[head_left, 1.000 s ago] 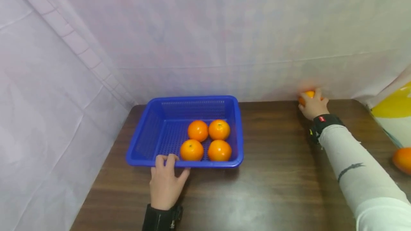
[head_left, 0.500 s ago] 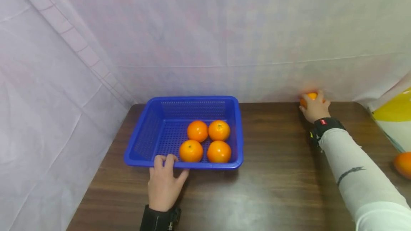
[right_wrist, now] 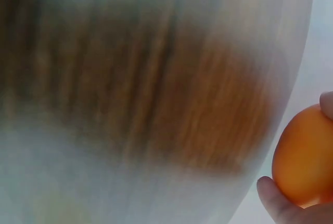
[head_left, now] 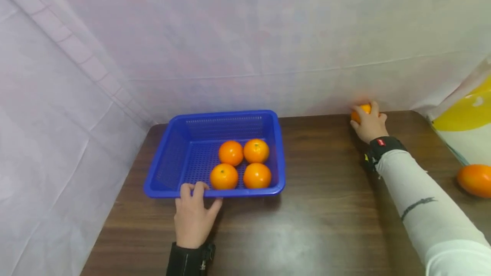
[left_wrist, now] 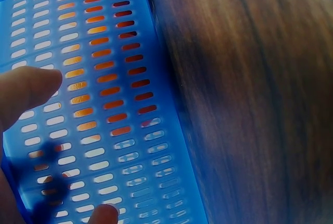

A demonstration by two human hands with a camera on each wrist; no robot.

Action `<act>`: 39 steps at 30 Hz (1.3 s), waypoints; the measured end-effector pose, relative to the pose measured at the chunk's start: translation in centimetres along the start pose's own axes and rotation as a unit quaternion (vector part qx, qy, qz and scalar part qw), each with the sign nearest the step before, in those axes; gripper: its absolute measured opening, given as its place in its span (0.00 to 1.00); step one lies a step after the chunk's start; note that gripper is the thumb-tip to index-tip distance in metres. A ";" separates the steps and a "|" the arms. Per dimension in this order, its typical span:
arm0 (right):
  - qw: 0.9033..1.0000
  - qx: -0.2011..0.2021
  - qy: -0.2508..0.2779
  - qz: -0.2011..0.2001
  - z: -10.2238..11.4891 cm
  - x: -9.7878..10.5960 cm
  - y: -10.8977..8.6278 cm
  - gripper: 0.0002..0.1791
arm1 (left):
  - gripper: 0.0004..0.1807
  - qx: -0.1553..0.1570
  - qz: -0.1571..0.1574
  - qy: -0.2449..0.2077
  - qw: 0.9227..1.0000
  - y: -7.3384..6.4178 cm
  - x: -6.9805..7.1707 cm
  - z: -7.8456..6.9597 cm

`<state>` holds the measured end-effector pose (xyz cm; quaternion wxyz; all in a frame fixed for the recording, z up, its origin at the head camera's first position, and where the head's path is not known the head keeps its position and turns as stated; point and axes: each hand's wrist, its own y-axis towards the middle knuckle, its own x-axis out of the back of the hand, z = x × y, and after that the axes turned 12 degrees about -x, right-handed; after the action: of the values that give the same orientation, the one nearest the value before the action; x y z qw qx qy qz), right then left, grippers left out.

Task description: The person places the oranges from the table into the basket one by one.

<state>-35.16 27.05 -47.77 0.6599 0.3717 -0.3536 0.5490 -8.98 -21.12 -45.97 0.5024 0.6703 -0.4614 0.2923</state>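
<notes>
A blue perforated plastic basket (head_left: 280,156) stands on the table, with several oranges (head_left: 257,176) gathered in its right half. My left hand (head_left: 193,220) grips the basket's near rim, fingers hooked over the edge and thumb on the outer side. In the left wrist view, the thumb and a fingertip lie against the slotted wall (left_wrist: 119,146), and orange colour shows through the slots. At the far right of the table, by the cloth backdrop, my right hand (head_left: 371,126) holds another orange (head_left: 356,116). The right wrist view shows that orange (right_wrist: 302,156) between thumb and fingers.
Another orange-coloured fruit (head_left: 475,180) lies at the right edge of the head view, beyond the right forearm. A pale cloth wall (head_left: 230,33) rises directly behind the brown wooden table (head_left: 314,208). A yellow and white printed surface (head_left: 460,116) is at the far right.
The head view has shifted slightly, so everything sits a little further left and higher. Both hands keep their holds on the basket rim and the orange.
</notes>
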 end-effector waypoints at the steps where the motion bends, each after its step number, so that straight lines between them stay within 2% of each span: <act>1: 1.000 0.001 0.000 0.001 0.0 0.2 -0.2 0.27 | 0.23 0.000 0.002 0.000 1.000 0.0 0.0 0.0; 11: 1.000 -0.008 0.001 0.019 1.7 1.7 -1.7 0.28 | 0.24 -0.003 -0.006 -0.007 1.000 0.2 0.2 0.2; 18: 1.000 0.001 0.011 0.013 1.6 1.8 -2.9 0.27 | 0.24 -0.009 0.008 -0.003 1.000 0.4 0.2 0.0; 24: 1.000 0.013 0.024 0.007 2.2 1.9 -4.0 0.26 | 0.24 0.004 0.015 -0.012 1.000 0.3 0.4 -0.1; 39: 0.999 0.026 0.029 0.013 3.1 2.2 -4.6 0.27 | 0.24 0.003 0.015 -0.022 1.000 1.1 0.1 0.2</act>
<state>-30.48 24.73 -44.87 0.6529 0.3676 -0.3247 0.5772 -9.96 -21.47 -45.52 0.4857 0.6711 -0.4814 0.2863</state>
